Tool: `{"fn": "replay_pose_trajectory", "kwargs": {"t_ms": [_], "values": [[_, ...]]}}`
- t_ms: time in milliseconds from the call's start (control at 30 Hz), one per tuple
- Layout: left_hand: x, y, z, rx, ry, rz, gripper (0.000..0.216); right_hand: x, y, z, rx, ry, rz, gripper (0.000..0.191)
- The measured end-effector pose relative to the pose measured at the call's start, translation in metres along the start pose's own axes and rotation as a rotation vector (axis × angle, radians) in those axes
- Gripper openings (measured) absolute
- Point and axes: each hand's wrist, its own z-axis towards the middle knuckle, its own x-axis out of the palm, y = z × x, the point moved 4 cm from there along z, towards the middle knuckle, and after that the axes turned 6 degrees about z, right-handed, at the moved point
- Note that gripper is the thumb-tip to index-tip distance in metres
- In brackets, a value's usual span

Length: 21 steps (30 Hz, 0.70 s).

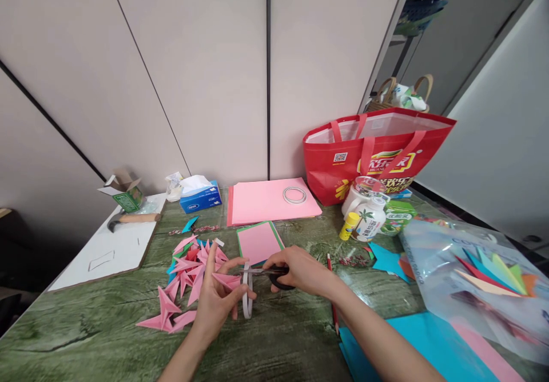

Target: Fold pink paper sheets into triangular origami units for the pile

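In front of me my left hand (pixel 213 301) pinches a pink folded paper piece (pixel 226 281). A roll of white tape (pixel 247 307) hangs upright at its fingers. Scissors with black handles (pixel 281 279) are in my right hand (pixel 298 270), their blades pointing left at the top of the tape roll; whether they touch the tape I cannot tell. By my raised left fingertip shows a small white strip (pixel 219 242). Just left of and behind that hand lies a pile of pink folded paper stars (pixel 189 270), with some blue, green and red pieces among them.
Behind the hands lie square paper sheets (pixel 259 243) and a pink paper stack (pixel 261 202) with a ring-shaped roll (pixel 294 195). A glue stick (pixel 349 226), a white bottle (pixel 369 219) and a red bag (pixel 377 153) stand right. A hammer (pixel 132 218) lies left; blue paper (pixel 412 342) lies front right.
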Motion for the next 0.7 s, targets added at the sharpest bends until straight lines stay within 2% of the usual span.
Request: {"fn": "replay_pose_trajectory", "kwargs": {"t_ms": [167,267,367,567,700], "values": [[0.000,0.001,0.001,-0.007,0.023,0.001,0.102,-0.002,0.000,-0.001,0.014,-0.030,-0.059,0.026],[0.000,0.000,0.001,-0.001,0.031,-0.006,0.103,-0.001,0.002,-0.001,-0.014,-0.040,-0.069,0.032],[0.001,0.001,0.000,0.006,0.041,0.003,0.102,0.002,0.002,-0.001,-0.035,-0.025,-0.025,0.040],[0.001,0.002,-0.001,0.032,0.095,0.001,0.103,0.008,-0.001,0.002,-0.056,0.057,-0.014,0.031],[0.001,0.004,-0.001,0.027,0.131,-0.007,0.104,0.009,0.000,0.001,-0.048,0.084,-0.047,0.035]]}}
